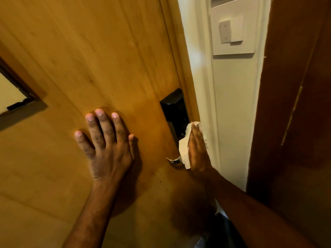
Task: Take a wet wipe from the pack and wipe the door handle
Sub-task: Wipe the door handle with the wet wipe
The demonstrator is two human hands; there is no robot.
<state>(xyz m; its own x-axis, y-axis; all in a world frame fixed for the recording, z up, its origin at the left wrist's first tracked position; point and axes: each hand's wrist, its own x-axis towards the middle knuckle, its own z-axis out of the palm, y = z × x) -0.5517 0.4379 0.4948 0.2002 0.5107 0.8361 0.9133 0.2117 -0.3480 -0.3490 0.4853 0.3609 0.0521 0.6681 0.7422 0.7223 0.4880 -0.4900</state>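
A light wooden door [89, 59] fills the left and middle of the view. Near its right edge sits a black lock plate [174, 111] with a metal handle [174, 160] below it, mostly hidden. My right hand [197, 149] holds a white wet wipe [184, 151] flat against the handle and the lower part of the plate. My left hand [107, 145] rests flat on the door with fingers spread, to the left of the lock. The wipe pack is not in view.
A white wall [232, 104] with a white switch plate [231, 31] stands beyond the door's edge. A dark brown wooden panel [295, 122] rises on the right. A dark-framed opening [16, 99] shows at the far left.
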